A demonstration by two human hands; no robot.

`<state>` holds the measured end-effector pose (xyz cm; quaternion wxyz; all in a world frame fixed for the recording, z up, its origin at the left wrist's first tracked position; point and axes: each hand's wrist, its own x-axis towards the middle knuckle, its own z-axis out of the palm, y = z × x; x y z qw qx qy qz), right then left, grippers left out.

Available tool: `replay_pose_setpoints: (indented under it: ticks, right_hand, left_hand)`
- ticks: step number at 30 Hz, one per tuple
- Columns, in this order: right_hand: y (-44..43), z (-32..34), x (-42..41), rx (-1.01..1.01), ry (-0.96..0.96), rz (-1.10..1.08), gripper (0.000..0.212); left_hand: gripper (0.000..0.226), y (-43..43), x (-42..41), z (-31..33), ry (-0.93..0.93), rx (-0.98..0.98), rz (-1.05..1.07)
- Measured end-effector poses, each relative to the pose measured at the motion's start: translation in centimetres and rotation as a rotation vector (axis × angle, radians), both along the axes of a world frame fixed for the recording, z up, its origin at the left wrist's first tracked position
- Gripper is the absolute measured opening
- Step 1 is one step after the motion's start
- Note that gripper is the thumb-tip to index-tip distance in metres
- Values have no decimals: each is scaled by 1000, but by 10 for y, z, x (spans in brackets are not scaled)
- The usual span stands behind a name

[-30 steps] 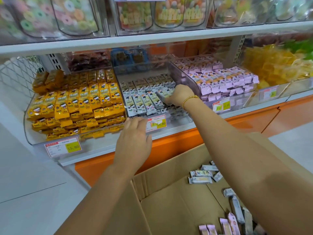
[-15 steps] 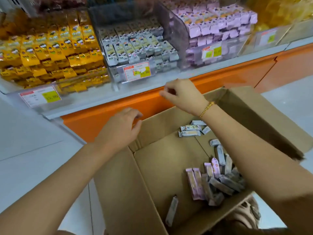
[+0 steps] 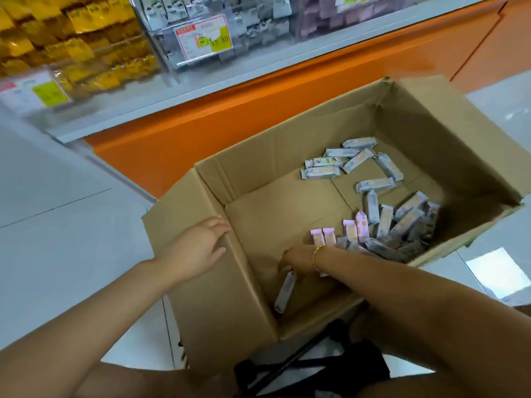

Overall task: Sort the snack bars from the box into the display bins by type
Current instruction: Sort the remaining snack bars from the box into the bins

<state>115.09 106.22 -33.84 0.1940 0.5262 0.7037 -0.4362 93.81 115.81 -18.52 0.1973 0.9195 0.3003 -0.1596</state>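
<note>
Flanking the box [image 3: 287,156], pale floor [image 3: 57,225], seemingly tiled, meets an orange plinth [image 3: 230,116].

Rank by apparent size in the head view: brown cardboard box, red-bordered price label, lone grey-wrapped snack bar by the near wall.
1. Brown cardboard box.
2. Red-bordered price label with yellow patch.
3. Lone grey-wrapped snack bar, thinner than the label though seemingly nearer the camera.

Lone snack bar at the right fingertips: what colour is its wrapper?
Grey snack bar, head view.
</note>
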Motion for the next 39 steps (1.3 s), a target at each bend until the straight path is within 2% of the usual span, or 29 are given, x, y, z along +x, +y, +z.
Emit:
replay_pose_setpoints:
  ticks: [4, 7, 10, 14, 17, 18, 21, 24, 27, 29, 31, 32, 34, 36, 38, 39]
  right_hand:
    - [-1, -20, -15, -6, -49, 205, 54]
    - [-3, -28, -11, 35, -87, 246, 47]
    - [-2, -20, 2, 46, -110, 187, 43]
    - [2, 7, 51, 20, -64, -58, 37]
    - [-6, 30, 118, -135, 5, -315, 13]
    - [-10, 37, 138, -194, -10, -364, 11]
    - [-35, 40, 181, -279, -150, -367, 19]
    - [-56, 30, 189, -358, -150, -363, 27]
    - [-54, 32, 176, -334, -232, -258, 29]
    - [-42, 47, 170, -323, -261, -243, 24]
    - [-28, 69, 168, -288, -143, -380, 19]
    - [-20, 79, 168, -269, -9, -522, 16]
    - [-5, 102, 163, -246, 361, -830, 13]
    - [9, 130, 147, -227, 760, -1028, 10]
    - [21, 155, 126, -232, 1114, -990, 19]
    - [26, 166, 115, -225, 1222, -931, 33]
  left_hand:
    - [45, -1, 1, -4, -5, 9, 18]
    - [44, 2, 3, -8, -10, 17, 28]
    - [42, 3, 8, -10, -8, 33, 30]
    - [36, 0, 15, -13, 8, 43, 4]
    - [32, -2, 22, -9, 16, 30, -23]
    - [30, -2, 24, -7, 18, 29, -29]
    - [27, -3, 29, -2, 40, 31, -48]
    - [26, -4, 30, 1, 73, 26, -39]
    - [26, -6, 31, 4, 105, 11, -27]
    - [26, -7, 35, 10, 110, 0, -18]
    - [24, -7, 45, 17, 72, -44, 42]
    - [22, -8, 51, 20, 36, -81, 84]
    - [20, -10, 62, 28, -42, -175, 171]
    - [33, -13, 72, 35, -110, -317, 273]
    - [58, -15, 80, 45, -197, -474, 405]
    - [68, -16, 83, 52, -258, -538, 457]
